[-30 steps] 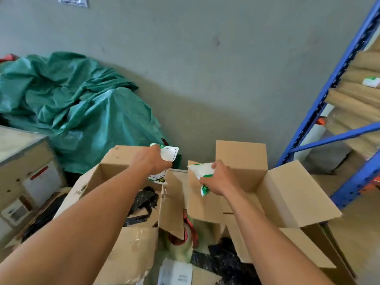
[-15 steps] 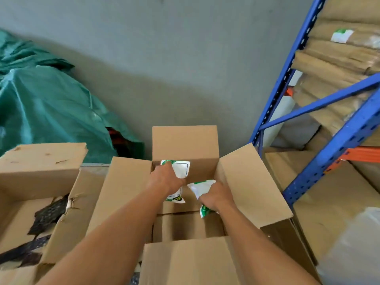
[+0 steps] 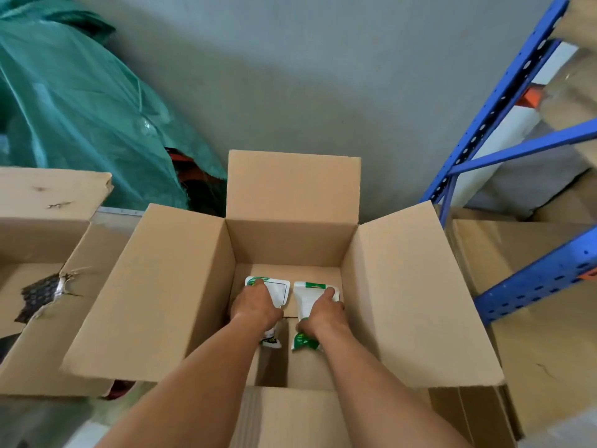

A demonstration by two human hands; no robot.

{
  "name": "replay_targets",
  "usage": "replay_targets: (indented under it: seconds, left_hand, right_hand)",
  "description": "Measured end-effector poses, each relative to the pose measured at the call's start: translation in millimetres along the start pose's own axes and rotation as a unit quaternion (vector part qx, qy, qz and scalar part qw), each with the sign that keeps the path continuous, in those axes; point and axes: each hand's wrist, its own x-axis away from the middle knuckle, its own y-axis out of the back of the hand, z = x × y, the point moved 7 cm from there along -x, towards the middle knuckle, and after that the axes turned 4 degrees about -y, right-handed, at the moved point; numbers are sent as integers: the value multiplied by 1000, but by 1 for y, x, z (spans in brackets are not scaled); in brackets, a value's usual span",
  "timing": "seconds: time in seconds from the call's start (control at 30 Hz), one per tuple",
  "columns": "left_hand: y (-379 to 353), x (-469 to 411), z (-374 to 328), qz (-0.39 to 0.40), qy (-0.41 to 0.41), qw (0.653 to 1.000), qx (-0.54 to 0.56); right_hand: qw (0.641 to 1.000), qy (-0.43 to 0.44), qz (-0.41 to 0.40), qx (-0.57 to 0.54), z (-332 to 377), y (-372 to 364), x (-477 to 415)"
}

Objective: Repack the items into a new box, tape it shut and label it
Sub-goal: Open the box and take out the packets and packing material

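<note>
Reaching down into the new box with both arms, you have one white-and-green pouch in each hand. Your left hand is curled over the left pouch, covering its near half, with a fingertip up by the green band at its top. Your right hand grips the right pouch, with the forefinger laid along its face and the thumb at its near edge, where the green bottom end sticks out under the wrist.

Both pouches lie flat, or nearly so, on the floor of the box, just beside each other and close to the far wall. That placement reads as the start of a neat row, packed from the back so the space nearer you is free for more. All four flaps are folded outward, which gives your arms room.

Packing looks barely begun: I see nothing else inside, and no tape or label is in view. The torn old box stands to your left, touching the new one's left flap, handy for the next reach. A green tarp and a blue rack stand behind.
</note>
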Motion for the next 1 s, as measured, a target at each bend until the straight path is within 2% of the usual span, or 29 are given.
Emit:
replay_targets:
  seconds: [0.27, 0.5, 0.7, 0.83, 1.0]
  left_hand:
    - [-10, -7, 6, 8, 16, 999, -30]
    - [14, 13, 0, -13, -21, 997, -73]
    - [56, 74, -22, -58, -124, 988, -75]
    - [85, 143, -17, -113, -207, 969, -67]
    - [104, 236, 17, -188, -316, 930, 31]
  right_hand:
    - [999, 5, 29, 20, -1, -14, -3]
    - [995, 78, -31, 48, 13, 25, 31]
    - [983, 150, -81, 69, 8, 63, 110]
    - [975, 179, -108, 76, -9, 79, 187]
    - [961, 217, -164, 47, -44, 77, 283]
